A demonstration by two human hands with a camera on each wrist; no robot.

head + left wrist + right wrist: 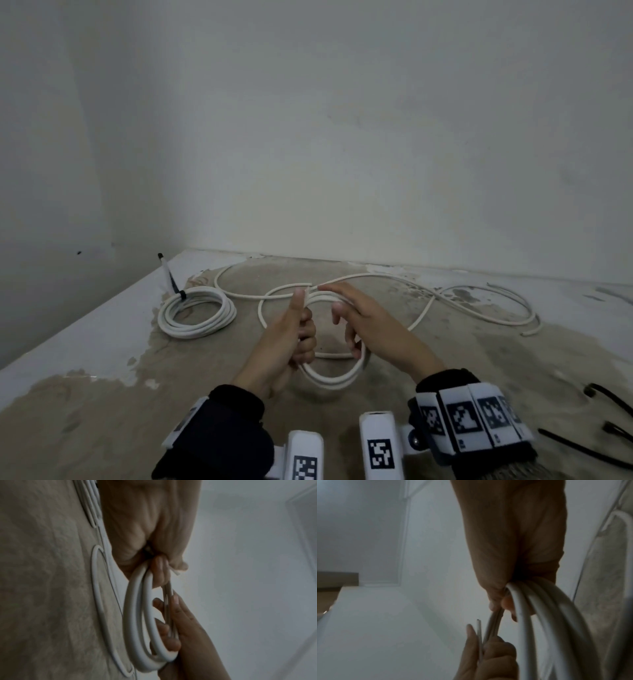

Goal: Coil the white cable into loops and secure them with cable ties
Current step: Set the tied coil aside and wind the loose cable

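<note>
The white cable (330,378) forms a few small loops held up between my hands, just above the table. My left hand (301,330) grips the left side of the loops, thumb pointing up beside the cable's cut end (478,626). My right hand (347,325) has its lower fingers curled round the right side of the loops, and its index finger lies along the top strand. The left wrist view shows the loops (135,615) hanging from my left hand (154,536), with my right hand's fingers (171,643) hooked through them. The loose remainder of the cable (479,301) snakes across the table behind.
A second white coil (197,313), bound with a black tie, lies at the back left, with a thin stick (168,274) rising from it. Loose black cable ties (609,401) lie at the right edge. The worn table (102,394) meets walls behind and to the left.
</note>
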